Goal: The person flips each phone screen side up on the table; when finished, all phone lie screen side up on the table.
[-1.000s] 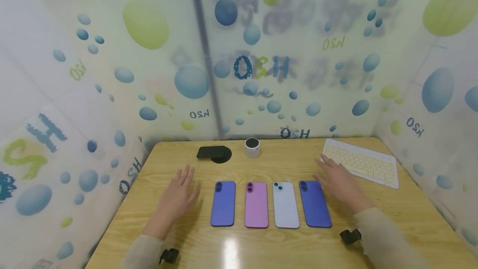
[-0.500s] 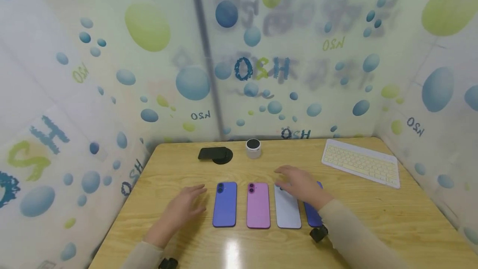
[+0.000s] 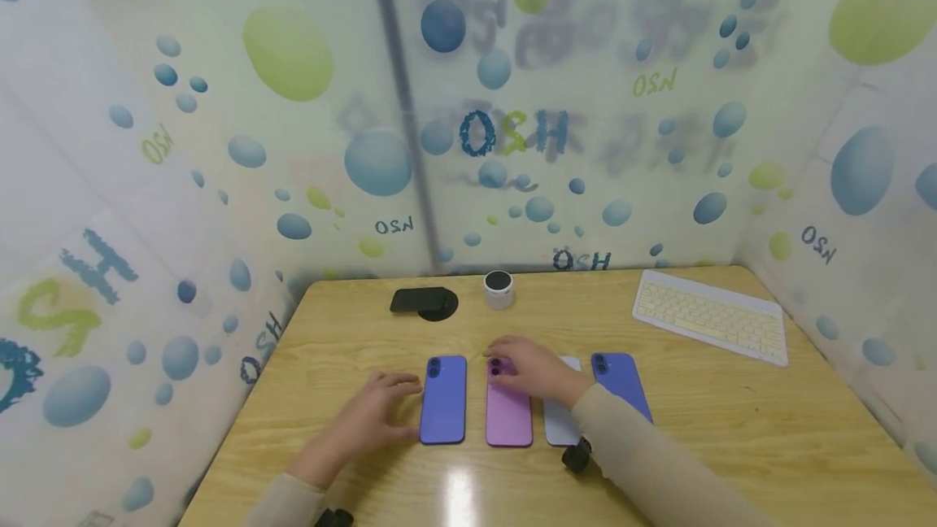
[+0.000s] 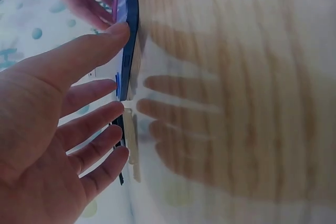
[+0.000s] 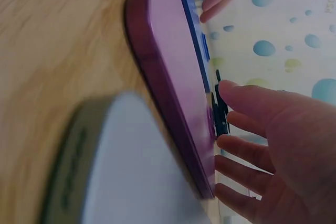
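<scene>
Four-sided smartphones lie face down in a row: a blue-violet phone point(image 3: 443, 405), a pink phone point(image 3: 508, 420), a pale blue-white phone point(image 3: 560, 423) and a second blue phone point(image 3: 622, 383). My left hand point(image 3: 372, 415) is at the left edge of the blue-violet phone, fingers spread. In the left wrist view its thumb point(image 4: 107, 40) overlaps that phone's edge. My right hand point(image 3: 538, 370) is over the upper part of the pink phone, covering part of it. In the right wrist view its fingers point(image 5: 244, 174) are extended beside the pink phone. The right forearm hides parts of the two right-hand phones.
Behind the row are a dark flat device point(image 3: 417, 299) on a round black base point(image 3: 439, 312) and a small white cylinder point(image 3: 499, 291) with a dark top. A white keyboard point(image 3: 710, 315) lies at the back right. Patterned curtains point(image 3: 622, 104) surround the wooden table point(image 3: 769, 437).
My right hand has swept left from beside the rightmost phone to above the pink one. The left hand has moved right, up to the blue-violet phone. The phones stay in place.
</scene>
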The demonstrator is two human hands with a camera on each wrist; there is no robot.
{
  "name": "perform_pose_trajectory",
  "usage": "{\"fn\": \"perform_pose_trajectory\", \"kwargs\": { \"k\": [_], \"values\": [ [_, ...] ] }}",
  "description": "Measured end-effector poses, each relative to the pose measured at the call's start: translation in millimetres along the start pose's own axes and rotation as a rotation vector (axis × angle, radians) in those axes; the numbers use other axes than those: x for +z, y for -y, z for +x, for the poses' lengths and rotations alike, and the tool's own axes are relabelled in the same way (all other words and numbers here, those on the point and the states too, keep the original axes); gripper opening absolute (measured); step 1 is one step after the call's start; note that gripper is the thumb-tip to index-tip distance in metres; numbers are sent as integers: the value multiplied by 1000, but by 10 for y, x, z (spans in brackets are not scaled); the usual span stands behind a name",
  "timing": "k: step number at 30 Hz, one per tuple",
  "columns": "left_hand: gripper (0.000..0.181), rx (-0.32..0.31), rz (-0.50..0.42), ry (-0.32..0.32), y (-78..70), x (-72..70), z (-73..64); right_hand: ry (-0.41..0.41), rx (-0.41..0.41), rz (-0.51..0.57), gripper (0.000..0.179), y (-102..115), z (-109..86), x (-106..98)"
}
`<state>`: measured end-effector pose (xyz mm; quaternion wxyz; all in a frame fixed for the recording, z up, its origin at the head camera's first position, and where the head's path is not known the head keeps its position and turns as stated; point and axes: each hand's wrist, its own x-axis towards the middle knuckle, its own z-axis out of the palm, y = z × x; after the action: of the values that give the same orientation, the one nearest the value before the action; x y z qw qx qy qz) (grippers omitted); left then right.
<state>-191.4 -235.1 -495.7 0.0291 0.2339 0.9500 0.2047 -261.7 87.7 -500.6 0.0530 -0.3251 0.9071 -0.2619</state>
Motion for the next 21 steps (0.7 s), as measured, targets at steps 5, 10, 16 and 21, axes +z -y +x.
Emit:
{"fn": "perform_pose_trajectory", "kwargs": {
  "k": [5, 10, 16, 21],
  "values": [
    [65, 20, -1, 10, -12, 4, -21, 42, -25, 34, 50, 89, 95, 66],
    [65, 32, -6, 28, -4, 25, -14, 76, -27, 29, 52, 112, 173, 99],
    [66, 51, 4, 12, 15, 49, -8, 90, -63, 10, 55, 109, 278, 156],
    [69, 68, 16, 8, 13, 57, -21, 103, -85, -17, 57, 122, 353, 212]
  ]
}}
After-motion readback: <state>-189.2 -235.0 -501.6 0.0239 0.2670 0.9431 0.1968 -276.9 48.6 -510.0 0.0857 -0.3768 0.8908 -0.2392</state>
